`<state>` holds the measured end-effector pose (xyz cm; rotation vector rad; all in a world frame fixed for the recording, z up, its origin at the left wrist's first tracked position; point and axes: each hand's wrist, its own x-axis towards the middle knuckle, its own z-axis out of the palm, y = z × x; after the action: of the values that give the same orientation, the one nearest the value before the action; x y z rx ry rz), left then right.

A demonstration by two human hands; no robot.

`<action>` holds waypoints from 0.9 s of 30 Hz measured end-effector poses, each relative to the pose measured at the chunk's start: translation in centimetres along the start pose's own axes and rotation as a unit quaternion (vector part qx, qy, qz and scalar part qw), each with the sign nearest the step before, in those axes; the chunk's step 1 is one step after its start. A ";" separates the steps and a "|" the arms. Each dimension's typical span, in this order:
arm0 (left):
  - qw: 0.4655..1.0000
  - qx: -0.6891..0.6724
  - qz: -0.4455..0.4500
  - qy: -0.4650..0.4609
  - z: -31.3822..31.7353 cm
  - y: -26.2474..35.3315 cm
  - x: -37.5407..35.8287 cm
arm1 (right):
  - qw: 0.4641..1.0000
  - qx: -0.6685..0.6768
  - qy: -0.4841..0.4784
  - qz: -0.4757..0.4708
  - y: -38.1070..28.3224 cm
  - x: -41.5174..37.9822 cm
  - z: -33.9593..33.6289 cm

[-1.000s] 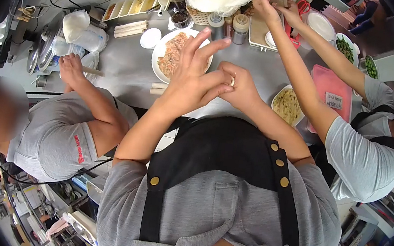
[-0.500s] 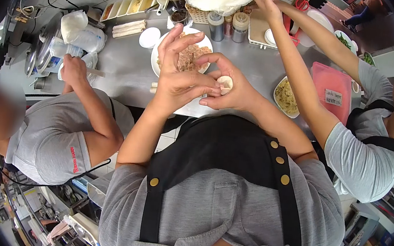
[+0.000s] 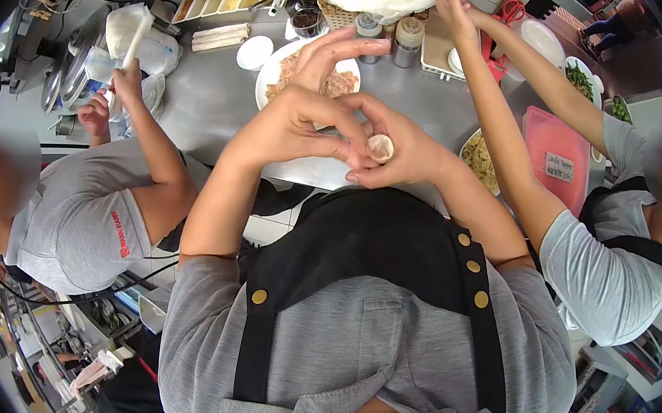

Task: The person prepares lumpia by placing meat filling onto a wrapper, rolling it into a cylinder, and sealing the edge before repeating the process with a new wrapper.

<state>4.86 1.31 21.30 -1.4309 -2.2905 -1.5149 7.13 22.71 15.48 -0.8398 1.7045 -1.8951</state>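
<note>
Pale round piece (image 3: 381, 148) near counter edge (image 3: 310, 175)

Labelled pink tub (image 3: 546, 140) near green vegetables (image 3: 578, 78), perhaps chopped scallions.

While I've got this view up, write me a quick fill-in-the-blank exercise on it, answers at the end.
1. Between left hand and right hand, the dough has a ____ outline, without corners.
2. In the picture, the plate lies to the ____ of the labelled box.
3. The apron is ____ in colour.
4. It shows ____ buttons.

Answers: round; left; black; four.
</note>
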 end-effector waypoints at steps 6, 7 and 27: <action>0.991 0.074 0.025 -0.108 -0.1 0.6 1.8 | 0.990 -0.067 -0.128 0.008 -0.4 0.4 -0.8; 0.988 0.085 0.034 -0.127 -0.2 0.4 1.9 | 0.991 -0.057 -0.120 0.008 -0.4 0.6 -0.9; 0.771 -0.480 -0.418 -0.006 7.6 -8.3 -14.2 | 0.949 0.184 0.227 0.117 4.2 -2.5 -2.7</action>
<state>10.30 -3.24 4.58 -0.2659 -2.3200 -3.2400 6.79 25.78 10.87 -0.0519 1.5213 -2.2488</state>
